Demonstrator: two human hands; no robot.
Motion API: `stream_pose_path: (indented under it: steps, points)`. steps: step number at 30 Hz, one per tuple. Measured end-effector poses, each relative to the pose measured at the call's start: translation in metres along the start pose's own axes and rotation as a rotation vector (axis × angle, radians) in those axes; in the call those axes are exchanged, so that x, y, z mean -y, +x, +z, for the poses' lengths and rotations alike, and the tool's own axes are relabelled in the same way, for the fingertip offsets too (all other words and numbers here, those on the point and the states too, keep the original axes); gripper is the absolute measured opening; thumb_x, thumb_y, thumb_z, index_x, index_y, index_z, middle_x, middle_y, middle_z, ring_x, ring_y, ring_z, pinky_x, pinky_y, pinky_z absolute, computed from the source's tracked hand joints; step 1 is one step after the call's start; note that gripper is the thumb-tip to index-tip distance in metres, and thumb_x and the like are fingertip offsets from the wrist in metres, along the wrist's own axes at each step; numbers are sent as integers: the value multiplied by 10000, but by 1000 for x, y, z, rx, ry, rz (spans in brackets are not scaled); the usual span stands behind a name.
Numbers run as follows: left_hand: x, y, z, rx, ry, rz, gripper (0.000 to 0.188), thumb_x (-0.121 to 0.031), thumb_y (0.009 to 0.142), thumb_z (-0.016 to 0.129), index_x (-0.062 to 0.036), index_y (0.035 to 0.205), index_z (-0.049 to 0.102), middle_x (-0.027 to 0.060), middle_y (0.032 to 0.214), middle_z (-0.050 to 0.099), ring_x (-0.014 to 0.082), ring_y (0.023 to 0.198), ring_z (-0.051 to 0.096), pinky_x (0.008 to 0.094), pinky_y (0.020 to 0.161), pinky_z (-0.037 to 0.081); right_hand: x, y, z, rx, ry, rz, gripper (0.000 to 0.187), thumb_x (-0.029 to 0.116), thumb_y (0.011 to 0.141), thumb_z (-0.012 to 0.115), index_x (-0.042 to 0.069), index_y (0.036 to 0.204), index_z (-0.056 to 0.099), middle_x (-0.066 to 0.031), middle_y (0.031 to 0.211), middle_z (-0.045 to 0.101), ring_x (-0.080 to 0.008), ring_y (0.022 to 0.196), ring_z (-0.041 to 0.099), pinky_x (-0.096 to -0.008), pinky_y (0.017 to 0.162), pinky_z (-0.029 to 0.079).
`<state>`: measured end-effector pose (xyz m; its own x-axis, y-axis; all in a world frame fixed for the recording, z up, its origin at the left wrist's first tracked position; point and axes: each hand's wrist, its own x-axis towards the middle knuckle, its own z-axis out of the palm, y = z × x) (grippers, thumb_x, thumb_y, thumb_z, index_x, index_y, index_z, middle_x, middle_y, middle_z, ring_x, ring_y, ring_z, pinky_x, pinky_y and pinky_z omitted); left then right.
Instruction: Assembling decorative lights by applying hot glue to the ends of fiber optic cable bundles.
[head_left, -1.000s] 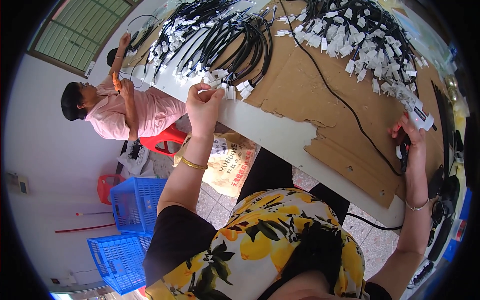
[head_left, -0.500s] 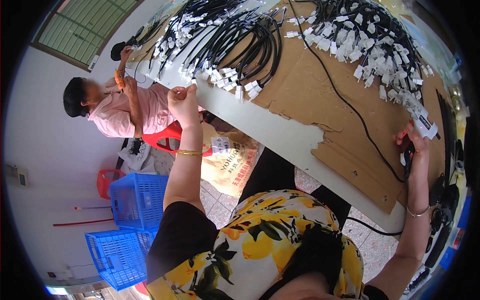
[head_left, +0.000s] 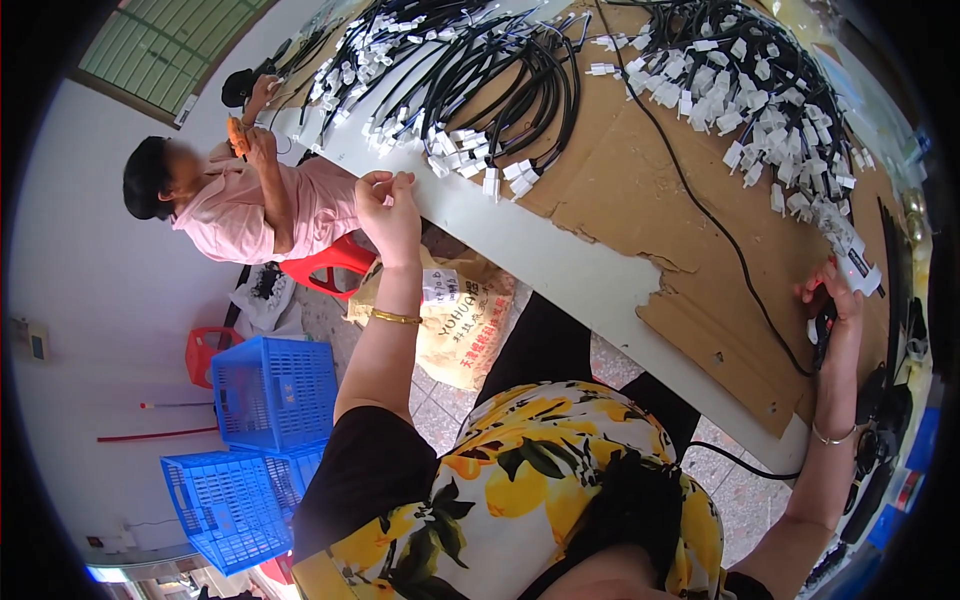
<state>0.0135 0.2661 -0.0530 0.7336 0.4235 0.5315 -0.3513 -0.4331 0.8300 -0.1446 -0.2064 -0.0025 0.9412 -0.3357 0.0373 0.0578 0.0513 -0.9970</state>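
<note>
My left hand is raised at the table's near left edge, fingers bent in a loose pinch. Anything between the fingertips is too small to make out. Just beyond it lie black cables with white connectors at their ends. At the far right, my right hand rests with curled fingers beside a white labelled piece, partly wrapped in clear plastic. A small dark tool-like thing shows under that hand; its kind and how it is gripped are hidden.
Brown cardboard covers much of the white table. A black cord runs across it. More cables with white connectors lie far right. A co-worker sits at left. Blue crates and a large printed sack stand below.
My left hand has shifted slightly right, and its fingertips look a little farther apart. My right hand stays beside the white labelled piece. The whole view has shifted slightly.
</note>
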Motion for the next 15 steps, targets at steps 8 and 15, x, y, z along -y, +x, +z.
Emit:
stream_pose_path:
  steps: [8, 15]
  points:
    - [-15, -9, -3, 25, -35, 22, 164, -87, 807, 569, -26, 895, 445, 87, 747, 627, 85, 679, 554, 183, 586, 398, 3, -1, 1, -20, 37, 26, 311, 235, 791, 563, -2, 980, 492, -59, 689, 483, -143, 628, 471, -316, 685, 436]
    - [-46, -13, 9, 86, 529, 280, 339, -178, 629, 720, -46, 839, 489, 56, 621, 590, 216, 572, 564, 314, 538, 446, 0, 0, -1, -15, 74, 31, 346, 211, 781, 584, -13, 1022, 478, -64, 723, 485, -150, 636, 472, -322, 683, 437]
